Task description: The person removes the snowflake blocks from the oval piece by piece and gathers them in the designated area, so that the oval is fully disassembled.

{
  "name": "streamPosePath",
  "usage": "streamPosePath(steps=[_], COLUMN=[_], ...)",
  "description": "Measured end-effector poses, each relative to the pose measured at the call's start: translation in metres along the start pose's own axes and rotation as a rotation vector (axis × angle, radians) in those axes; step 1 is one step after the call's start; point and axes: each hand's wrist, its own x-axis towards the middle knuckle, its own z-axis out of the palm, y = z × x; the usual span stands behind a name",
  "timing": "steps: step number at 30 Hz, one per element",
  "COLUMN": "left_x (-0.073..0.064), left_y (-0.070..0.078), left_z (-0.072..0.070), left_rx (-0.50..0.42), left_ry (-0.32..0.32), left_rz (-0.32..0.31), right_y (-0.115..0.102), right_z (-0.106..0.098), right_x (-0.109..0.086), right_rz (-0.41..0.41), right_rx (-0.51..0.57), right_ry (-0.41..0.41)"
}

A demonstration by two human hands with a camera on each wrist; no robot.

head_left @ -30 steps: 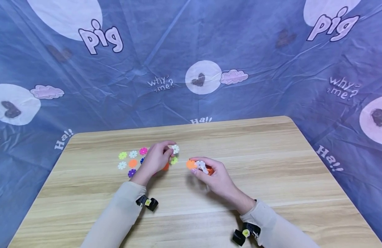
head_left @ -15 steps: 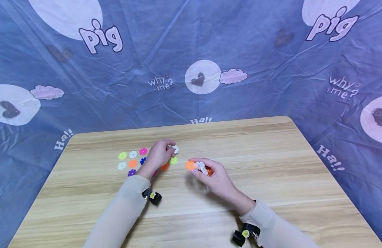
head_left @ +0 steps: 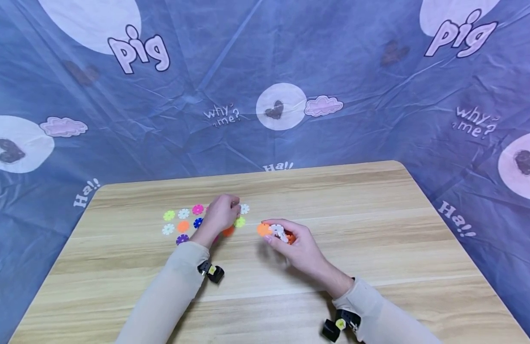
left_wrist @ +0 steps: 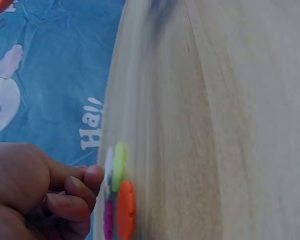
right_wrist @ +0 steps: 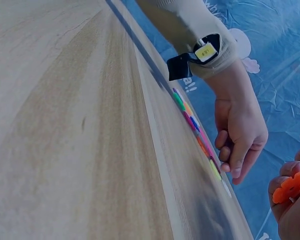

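My left hand (head_left: 221,213) is over the right part of a group of flat, notched snowflake discs on the table. Its fingertips are close to a white snowflake disc (head_left: 245,209) at the group's right end; nothing shows between them. In the left wrist view, the fingers (left_wrist: 72,200) are loosely curled beside a lime disc (left_wrist: 119,166) and an orange one (left_wrist: 125,210). My right hand (head_left: 302,244) grips several snowflake discs above the table. An orange disc (head_left: 264,230) pokes out at the thumb, with white (head_left: 277,229) and orange-red ones behind it.
Left of my left hand, discs lie in rows, among them a lime disc (head_left: 168,215), a pink disc (head_left: 198,209) and a purple disc (head_left: 182,239). My left hand and forearm hide some. A blue printed cloth (head_left: 183,124) hangs behind the wooden table (head_left: 355,200).
Over the last second my left fingertips have moved slightly left, away from the white disc, which now lies more in view. My right hand has stayed nearly still with its discs.
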Motion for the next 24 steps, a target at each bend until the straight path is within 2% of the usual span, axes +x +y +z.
streamPosePath(steps=[6,13,16,24], left_x=[-0.02,-0.05,-0.059,-0.077], left_y=[0.001,0.006,0.008,0.013], left_z=[-0.006,-0.011,-0.012,-0.01], left_rx=[-0.141,-0.327,-0.404,-0.588], left_ry=[0.023,0.005,-0.031,-0.198], left_rz=[0.021,0.045,0.049,0.1], right_y=[-0.001,-0.002,-0.002,-0.001], right_z=[0.001,0.003,0.004,0.007], right_x=[0.001,0.002,0.003,0.003], right_rz=[0.004,-0.014,-0.018,-0.019], right_rx=[0.0,0.016,0.011,-0.016], right_ry=[-0.007,-0.009,-0.007,-0.013])
